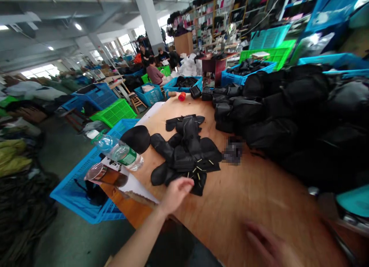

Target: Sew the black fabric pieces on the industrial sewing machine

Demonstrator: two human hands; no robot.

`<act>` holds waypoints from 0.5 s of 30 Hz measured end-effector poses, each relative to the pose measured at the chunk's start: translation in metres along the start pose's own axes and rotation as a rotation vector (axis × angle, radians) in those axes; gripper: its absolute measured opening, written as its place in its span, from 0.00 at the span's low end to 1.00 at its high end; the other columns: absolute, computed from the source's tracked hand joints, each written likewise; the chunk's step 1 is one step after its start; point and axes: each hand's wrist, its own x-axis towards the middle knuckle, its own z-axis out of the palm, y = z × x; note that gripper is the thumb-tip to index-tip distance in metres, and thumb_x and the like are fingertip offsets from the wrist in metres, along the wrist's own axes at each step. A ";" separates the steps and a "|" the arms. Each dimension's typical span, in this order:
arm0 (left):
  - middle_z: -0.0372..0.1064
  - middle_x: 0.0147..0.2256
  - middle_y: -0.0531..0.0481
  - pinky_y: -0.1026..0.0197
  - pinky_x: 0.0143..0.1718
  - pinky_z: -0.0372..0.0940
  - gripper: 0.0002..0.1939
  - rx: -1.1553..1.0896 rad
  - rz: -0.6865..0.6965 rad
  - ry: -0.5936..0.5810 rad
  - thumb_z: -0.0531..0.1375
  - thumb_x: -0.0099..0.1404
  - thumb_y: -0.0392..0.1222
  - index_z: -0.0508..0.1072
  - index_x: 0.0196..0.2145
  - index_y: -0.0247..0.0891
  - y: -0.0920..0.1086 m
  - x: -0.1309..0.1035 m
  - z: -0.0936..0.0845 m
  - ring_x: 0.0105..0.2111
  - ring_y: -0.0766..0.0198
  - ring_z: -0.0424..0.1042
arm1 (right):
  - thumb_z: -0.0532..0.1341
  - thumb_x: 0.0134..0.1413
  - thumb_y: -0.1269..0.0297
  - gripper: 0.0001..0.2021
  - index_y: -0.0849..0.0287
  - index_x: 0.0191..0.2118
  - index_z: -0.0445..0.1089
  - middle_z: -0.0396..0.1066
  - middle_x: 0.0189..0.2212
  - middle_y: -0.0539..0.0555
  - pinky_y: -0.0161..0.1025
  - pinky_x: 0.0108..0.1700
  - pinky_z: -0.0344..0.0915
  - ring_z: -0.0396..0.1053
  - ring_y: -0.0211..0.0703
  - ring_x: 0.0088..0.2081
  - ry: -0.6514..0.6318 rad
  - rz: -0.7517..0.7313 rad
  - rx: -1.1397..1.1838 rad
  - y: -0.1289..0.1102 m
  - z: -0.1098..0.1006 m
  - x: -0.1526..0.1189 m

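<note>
Blurred right hand, nearest the viewer, lies over bare wood by the front edge of the worktable; its thumb and fingers are parted. Left hand, fingers curled toward the thumb, reaches to the near side of a loose pile of black fabric pieces; whether it pinches one cannot be told. These pieces, several rounded and some bearing short yellow strips, overlap between the table's middle and its left edge. One rounded black piece lies just beside them, nearer that edge. Along the left edge: a clear plastic bottle with a green label and a transparent cup of brown liquid, with a blue plastic crate below. Along the right edge: heaped black pouches. Near the far edge: a red spool. Background: a seated co-worker in a mauve top.
</note>
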 end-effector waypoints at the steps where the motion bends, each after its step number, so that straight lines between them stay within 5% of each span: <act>1: 0.76 0.46 0.41 0.52 0.53 0.69 0.18 0.046 0.010 0.114 0.54 0.69 0.50 0.76 0.47 0.36 -0.003 0.015 -0.012 0.48 0.55 0.75 | 0.58 0.59 0.49 0.17 0.49 0.44 0.80 0.80 0.45 0.57 0.48 0.49 0.77 0.79 0.57 0.46 0.009 -0.004 -0.018 -0.005 0.003 0.007; 3: 0.74 0.49 0.40 0.49 0.57 0.65 0.17 0.147 0.038 0.274 0.53 0.69 0.43 0.74 0.49 0.35 -0.007 0.044 -0.030 0.50 0.55 0.73 | 0.56 0.61 0.50 0.17 0.50 0.45 0.79 0.80 0.46 0.56 0.48 0.50 0.77 0.78 0.56 0.47 0.033 0.000 -0.044 -0.012 0.010 0.017; 6: 0.73 0.51 0.40 0.47 0.62 0.60 0.14 0.299 0.117 0.337 0.57 0.66 0.37 0.75 0.49 0.36 -0.007 0.079 -0.036 0.55 0.53 0.70 | 0.54 0.63 0.50 0.17 0.51 0.45 0.77 0.79 0.47 0.55 0.47 0.50 0.76 0.78 0.53 0.47 0.103 0.003 -0.100 -0.013 0.018 0.025; 15: 0.69 0.59 0.41 0.42 0.65 0.54 0.21 0.575 0.283 0.163 0.68 0.58 0.35 0.76 0.51 0.40 0.003 0.142 0.024 0.62 0.46 0.62 | 0.52 0.65 0.58 0.14 0.51 0.41 0.75 0.78 0.39 0.53 0.41 0.40 0.76 0.79 0.47 0.39 0.203 -0.044 -0.229 -0.030 0.028 0.028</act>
